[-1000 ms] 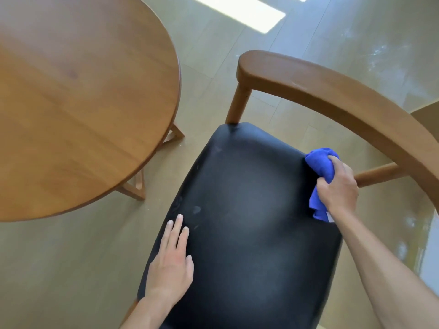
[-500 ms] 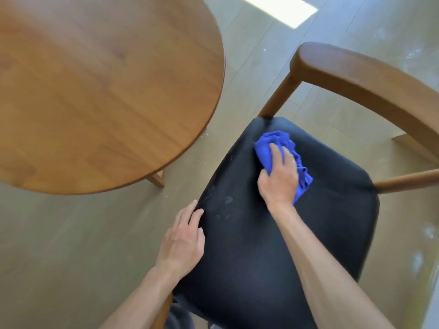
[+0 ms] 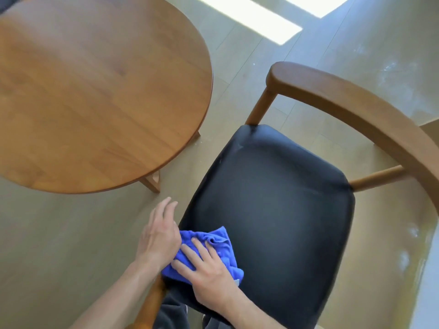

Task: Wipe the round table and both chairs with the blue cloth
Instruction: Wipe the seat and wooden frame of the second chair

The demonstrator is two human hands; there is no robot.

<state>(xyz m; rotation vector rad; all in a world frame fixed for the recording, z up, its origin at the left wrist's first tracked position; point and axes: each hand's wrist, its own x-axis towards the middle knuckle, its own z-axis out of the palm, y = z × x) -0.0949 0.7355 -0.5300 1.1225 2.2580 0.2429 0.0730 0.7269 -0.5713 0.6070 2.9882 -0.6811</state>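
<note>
The blue cloth (image 3: 219,248) lies crumpled on the near left corner of the chair's black seat (image 3: 280,205). My right hand (image 3: 209,271) presses flat on the cloth, fingers spread. My left hand (image 3: 158,236) hovers at the seat's left edge, touching the cloth's left side, fingers loose and apart. The chair's curved wooden backrest (image 3: 351,100) arcs along the right. The round wooden table (image 3: 95,91) fills the upper left.
A table leg (image 3: 152,181) stands on the floor between table and chair. The chair's near-left wooden leg (image 3: 152,302) shows under my left forearm. A dark chair corner (image 3: 7,2) shows at the far top left. Sunlit patches mark the pale floor (image 3: 249,15).
My right hand has dragged the cloth from the seat's far side down to its near left corner. My left hand slid off the seat to its edge beside the cloth.
</note>
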